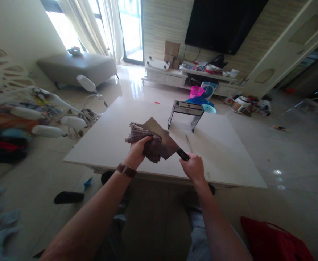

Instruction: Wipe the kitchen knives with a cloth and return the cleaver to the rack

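Above the near part of a white table [104,145], my right hand [193,166] grips the black handle of a cleaver [170,143]. Its broad metal blade points up and to the left. My left hand [138,150], with a brown strap round the wrist, is closed on a fuzzy grey-brown cloth [142,134]. The cloth lies against the blade, and part of it shows past the blade's far edge. Behind the cleaver stands a knife rack [187,107] with a dark top and clear sides. A thin metal rod [188,143] rests on the table near my right hand.
A lamp with several white shades [71,122] stands left of the table. Beyond the far edge are a pink basket [197,91] and a light blue basket [209,108]. A red bag [273,241] lies at lower right, a black slipper [69,197] at lower left.
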{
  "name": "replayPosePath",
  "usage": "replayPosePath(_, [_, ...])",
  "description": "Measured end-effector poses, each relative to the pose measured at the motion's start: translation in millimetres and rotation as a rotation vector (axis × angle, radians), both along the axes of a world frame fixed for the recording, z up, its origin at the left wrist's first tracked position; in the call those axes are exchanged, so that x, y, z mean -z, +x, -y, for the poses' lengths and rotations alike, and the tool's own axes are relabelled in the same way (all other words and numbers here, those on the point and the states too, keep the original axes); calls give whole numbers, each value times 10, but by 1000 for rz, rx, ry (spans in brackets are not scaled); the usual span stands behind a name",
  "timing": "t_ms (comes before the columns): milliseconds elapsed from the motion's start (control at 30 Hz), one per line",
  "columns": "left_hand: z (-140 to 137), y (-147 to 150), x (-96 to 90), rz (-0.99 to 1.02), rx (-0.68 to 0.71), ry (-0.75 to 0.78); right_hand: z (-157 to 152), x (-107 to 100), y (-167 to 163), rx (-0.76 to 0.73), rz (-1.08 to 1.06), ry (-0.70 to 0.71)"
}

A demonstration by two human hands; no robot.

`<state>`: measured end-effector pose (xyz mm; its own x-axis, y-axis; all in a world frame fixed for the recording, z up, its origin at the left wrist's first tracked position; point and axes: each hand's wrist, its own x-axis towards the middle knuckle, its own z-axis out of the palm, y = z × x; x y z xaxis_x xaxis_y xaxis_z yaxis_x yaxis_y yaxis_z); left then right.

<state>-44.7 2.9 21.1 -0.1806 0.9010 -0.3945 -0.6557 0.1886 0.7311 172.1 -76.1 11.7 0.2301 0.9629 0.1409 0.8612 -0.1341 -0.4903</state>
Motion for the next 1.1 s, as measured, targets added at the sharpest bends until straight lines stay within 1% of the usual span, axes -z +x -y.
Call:
replayPosePath(233, [-153,-223,-7,91,-25,36,11,-10,11,4,20,-15])
replayPosePath(500, [-224,-382,-62,99,-97,62,39,-25,45,23,27,-19])
replayPosePath(567, [-217,-388,-79,101,-102,53,44,-9,57,34,27,-10])
replayPosePath(800, [-186,-345,-111,118,-42,46,22,63,55,43,-58,15])
replayPosePath(1100, [-100,-169,-104,98,-16,19,4,79,-5,41,-120,41])
